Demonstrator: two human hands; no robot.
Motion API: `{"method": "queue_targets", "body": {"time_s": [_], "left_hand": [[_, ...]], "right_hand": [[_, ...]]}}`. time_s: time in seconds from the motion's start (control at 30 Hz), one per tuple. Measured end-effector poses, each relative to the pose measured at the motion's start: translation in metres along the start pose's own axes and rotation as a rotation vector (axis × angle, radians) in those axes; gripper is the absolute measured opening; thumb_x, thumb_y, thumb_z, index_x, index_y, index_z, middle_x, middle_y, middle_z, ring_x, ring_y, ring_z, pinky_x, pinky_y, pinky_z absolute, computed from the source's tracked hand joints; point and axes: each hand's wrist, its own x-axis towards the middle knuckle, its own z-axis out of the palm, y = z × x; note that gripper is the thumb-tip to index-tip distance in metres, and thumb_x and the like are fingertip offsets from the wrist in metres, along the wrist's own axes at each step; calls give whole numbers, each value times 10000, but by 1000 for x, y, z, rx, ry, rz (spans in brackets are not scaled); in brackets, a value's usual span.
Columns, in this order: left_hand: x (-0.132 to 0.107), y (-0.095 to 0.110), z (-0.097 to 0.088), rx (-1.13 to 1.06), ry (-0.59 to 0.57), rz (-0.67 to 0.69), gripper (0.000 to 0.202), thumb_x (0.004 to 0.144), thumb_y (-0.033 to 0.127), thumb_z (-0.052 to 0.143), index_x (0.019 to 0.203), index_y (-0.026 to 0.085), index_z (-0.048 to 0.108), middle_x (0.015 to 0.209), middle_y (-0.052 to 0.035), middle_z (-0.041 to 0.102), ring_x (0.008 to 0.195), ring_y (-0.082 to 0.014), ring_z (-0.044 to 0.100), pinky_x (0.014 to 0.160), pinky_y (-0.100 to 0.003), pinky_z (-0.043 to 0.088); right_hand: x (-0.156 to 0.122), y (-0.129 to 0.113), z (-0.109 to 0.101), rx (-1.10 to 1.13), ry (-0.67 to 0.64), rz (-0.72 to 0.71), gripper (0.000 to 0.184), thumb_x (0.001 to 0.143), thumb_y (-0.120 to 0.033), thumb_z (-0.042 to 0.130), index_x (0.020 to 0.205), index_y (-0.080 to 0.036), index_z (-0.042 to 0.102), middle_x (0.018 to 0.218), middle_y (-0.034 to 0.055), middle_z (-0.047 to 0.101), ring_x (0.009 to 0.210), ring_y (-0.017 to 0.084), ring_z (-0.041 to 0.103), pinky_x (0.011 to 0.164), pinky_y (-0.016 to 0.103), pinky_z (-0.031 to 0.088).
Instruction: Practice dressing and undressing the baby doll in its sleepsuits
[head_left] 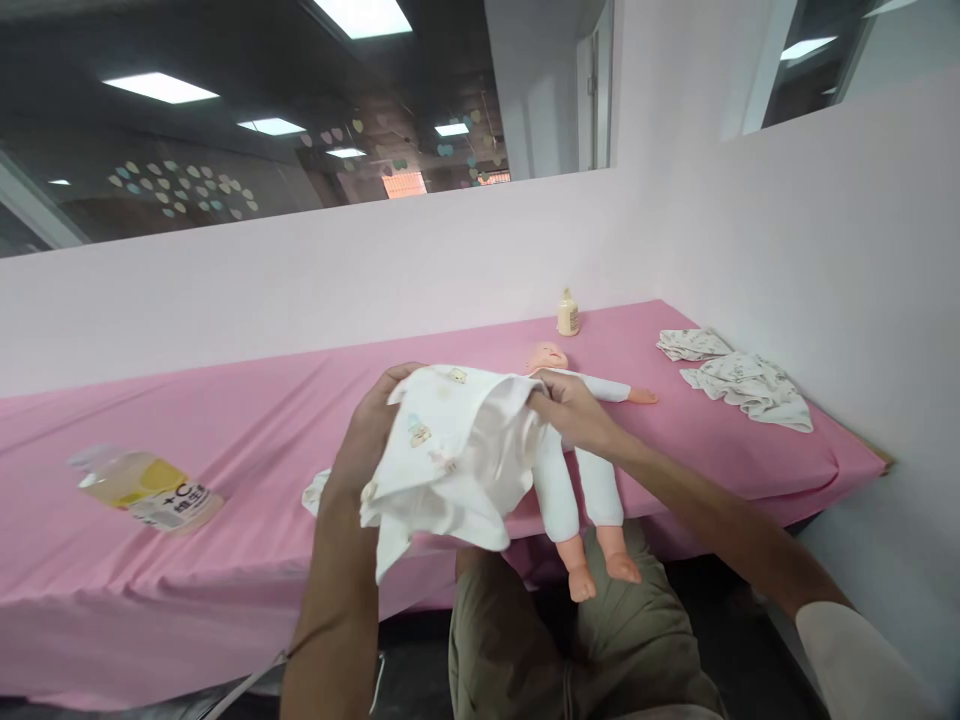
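Note:
Between my two hands hangs a small white baby garment [450,450] with little animal prints, its lower opening gaping. My left hand [379,410] is closed on its left side, the fingers mostly behind the cloth. At the upper right edge, my right hand [566,400] pinches the fabric. Behind and to the right lies a baby doll [596,490] in white clothes, on its back, bare feet over the table's front edge. The garment and my right hand cover part of its torso and one arm.
A pink sheet [255,420] covers the table. A bottle with a yellow label [161,490] lies tilted at left; a pump bottle [568,315] stands by the wall. Crumpled printed cloths [750,385] lie at right. A bit of white cloth [315,492] shows beside my left forearm.

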Motion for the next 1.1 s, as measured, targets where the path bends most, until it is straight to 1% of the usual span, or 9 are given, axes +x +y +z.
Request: {"method": "queue_targets", "body": {"time_s": [0.07, 0.17, 0.23, 0.3, 0.43, 0.57, 0.67, 0.9, 1.1], "left_hand": [[-3, -8, 7, 36, 45, -33, 413, 693, 232, 634, 1101, 199, 578, 872, -11, 658, 717, -147, 623, 593, -235, 481], [-17, -16, 25, 39, 114, 118, 369, 730, 257, 604, 1090, 182, 570, 1050, -57, 626, 978, -184, 614, 788, -271, 501], [-32, -12, 40, 62, -39, 208, 399, 786, 316, 603, 1163, 196, 556, 1190, -84, 597, 1126, -214, 566, 908, -315, 478], [-44, 0, 55, 161, -237, 206, 474, 798, 353, 627, 1248, 234, 537, 1282, -76, 571, 1167, -219, 546, 954, -317, 454], [-46, 20, 69, 261, -324, 186, 405, 804, 435, 623, 1132, 197, 616, 1074, -61, 655, 976, -209, 596, 814, -286, 486], [-36, 19, 59, 130, -468, 56, 367, 726, 514, 691, 833, 171, 612, 667, 9, 583, 575, -126, 529, 491, -213, 409], [-36, 19, 47, 54, -468, 0, 448, 637, 573, 739, 684, 187, 517, 494, 54, 464, 380, -77, 374, 350, -187, 257], [-42, 47, 36, 281, -200, 158, 312, 710, 460, 730, 685, 172, 613, 599, 8, 553, 530, -105, 465, 450, -185, 352], [-26, 40, 16, 530, -281, 308, 272, 829, 440, 590, 870, 195, 702, 831, -46, 689, 738, -176, 608, 646, -238, 468]], "right_hand": [[1, -13, -6, 15, 49, 39, 293, 859, -408, 532, 683, -207, 412, 649, -52, 362, 593, 106, 362, 560, 244, 304], [5, -34, -9, -60, 33, 32, 330, 857, -408, 538, 649, -203, 384, 644, -48, 344, 578, 98, 341, 539, 241, 288], [8, -44, -7, -122, -54, -5, 316, 852, -379, 542, 633, -193, 411, 648, -43, 382, 586, 96, 364, 540, 237, 295], [10, -52, -6, -157, -155, -40, 280, 850, -354, 538, 642, -179, 473, 659, -36, 447, 600, 97, 407, 546, 234, 312], [9, -61, -11, -159, -304, -84, 206, 844, -325, 552, 727, -162, 595, 706, -17, 557, 644, 107, 487, 578, 233, 360], [5, -71, -29, -189, -382, -104, 197, 837, -335, 588, 875, -167, 683, 849, 23, 652, 759, 136, 568, 640, 240, 414], [0, -80, -44, -233, -402, -117, 204, 822, -326, 612, 937, -189, 710, 942, 33, 683, 828, 151, 594, 675, 247, 430], [-11, -91, -69, -376, -340, -47, 257, 778, -363, 666, 986, -225, 727, 978, 27, 689, 823, 154, 594, 657, 252, 404], [-15, -73, -90, -459, -281, 45, 244, 802, -374, 617, 956, -203, 699, 908, 28, 680, 762, 151, 580, 641, 266, 381]]}}
